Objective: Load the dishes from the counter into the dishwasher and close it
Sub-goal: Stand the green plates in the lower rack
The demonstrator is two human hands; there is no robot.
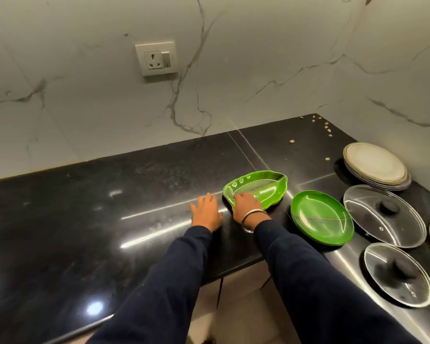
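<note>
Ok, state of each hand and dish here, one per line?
Left hand: open, flat on counter.
Right hand: grips leaf dish's near rim.
Leaf dish: on counter, empty.
Green plate: flat, untouched.
Plate stack: untouched.
Glass lids: knob up, on counter.

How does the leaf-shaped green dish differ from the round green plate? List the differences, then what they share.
1. The leaf-shaped green dish is elongated with a pointed end; the round green plate is circular.
2. The leaf-shaped dish has raised sides; the round plate looks shallower.
3. The right hand rests on the leaf-shaped dish's near rim; nothing touches the round plate.

Both are glossy green, have a centre line, and sit on the black counter.
</note>
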